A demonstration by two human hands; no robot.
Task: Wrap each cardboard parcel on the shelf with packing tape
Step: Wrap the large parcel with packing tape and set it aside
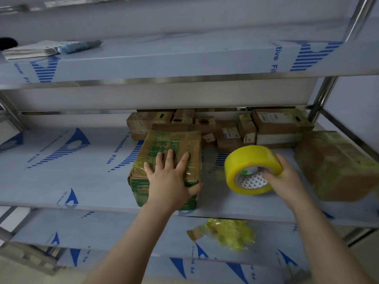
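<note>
A cardboard parcel with green print (164,144) lies at the front of the middle shelf (71,171), shiny with tape. My left hand (172,179) presses flat on its top, fingers spread, thumb hooked over its right edge. To the right, my right hand (285,179) holds a yellow roll of packing tape (246,160) upright on the shelf, fingers inside its white core. A clear strip of tape seems to run from the roll toward the parcel. Another taped parcel (338,167) sits at the far right.
Several small cardboard boxes (229,128) are stacked at the back of the shelf. A crumpled wad of yellow tape (231,232) lies on the lower shelf. The upper shelf holds papers (30,50) and a blue object (80,46). A steel post (322,97) stands at right.
</note>
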